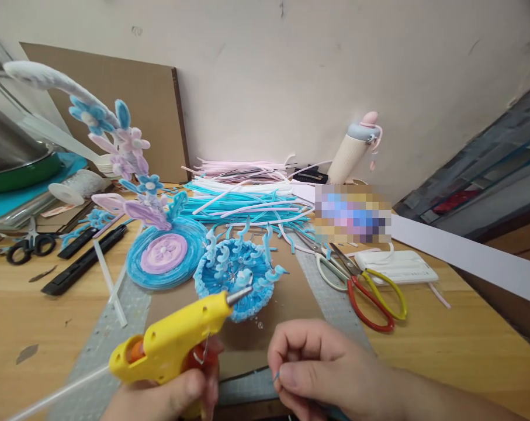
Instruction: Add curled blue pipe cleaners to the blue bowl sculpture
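Note:
My left hand (177,389) is wrapped round a yellow hot glue gun (181,327). Its metal nozzle points right and up, in front of a blue bowl-shaped pipe-cleaner piece (234,310) with curled light-blue strands round its rim. A clear glue stick (58,394) sticks out of the gun's back end. At the lower right, my right hand (321,368) pinches a thin blue piece (277,377), apparently pipe cleaner, mostly covered by the fingers. Left of the bowl shape stands a round blue base (137,272) with a lilac centre and an arched stem of fuzzy flowers (92,117).
Bundles of blue, white and pink pipe cleaners (247,202) lie behind. Scissors with red and yellow handles (372,304) and a white power bank (398,267) are on the right. Black scissors (31,242) and a black cutter (87,260) lie left. A bottle (350,149) stands by the wall.

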`<state>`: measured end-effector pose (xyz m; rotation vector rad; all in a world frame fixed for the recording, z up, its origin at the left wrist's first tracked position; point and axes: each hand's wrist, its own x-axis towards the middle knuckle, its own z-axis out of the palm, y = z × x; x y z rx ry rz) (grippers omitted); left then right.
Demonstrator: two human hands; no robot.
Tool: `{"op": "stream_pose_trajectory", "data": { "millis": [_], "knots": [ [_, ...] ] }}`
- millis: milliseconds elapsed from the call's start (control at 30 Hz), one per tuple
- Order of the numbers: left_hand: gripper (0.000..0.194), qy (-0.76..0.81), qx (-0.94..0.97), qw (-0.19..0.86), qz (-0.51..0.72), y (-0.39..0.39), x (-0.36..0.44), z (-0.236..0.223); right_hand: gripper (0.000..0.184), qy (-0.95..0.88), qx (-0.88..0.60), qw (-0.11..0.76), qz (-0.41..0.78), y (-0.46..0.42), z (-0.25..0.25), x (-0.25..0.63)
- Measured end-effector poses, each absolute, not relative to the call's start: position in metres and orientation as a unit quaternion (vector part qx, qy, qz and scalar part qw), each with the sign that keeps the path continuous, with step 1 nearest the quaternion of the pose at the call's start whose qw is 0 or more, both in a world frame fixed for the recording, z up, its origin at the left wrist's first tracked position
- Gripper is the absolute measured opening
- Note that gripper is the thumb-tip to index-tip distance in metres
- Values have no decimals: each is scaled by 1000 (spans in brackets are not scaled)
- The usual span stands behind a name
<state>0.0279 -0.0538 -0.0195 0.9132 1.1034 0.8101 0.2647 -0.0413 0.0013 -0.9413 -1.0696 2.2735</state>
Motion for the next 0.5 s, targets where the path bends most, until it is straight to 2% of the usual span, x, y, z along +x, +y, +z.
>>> {"op": "stream_pose_trajectory", "data": {
  "millis": [200,400,500],
  "knots": [
    [40,479,483,650,338,-51,43,7,36,-420,-351,220,807,-48,-2,256],
    [33,476,483,657,330,-58,52,9,39,-444,-337,230,797,-52,0,250],
    [35,486,469,655,340,-62,54,9,37,-468,-327,250,782,-53,5,250]
  ]
}}
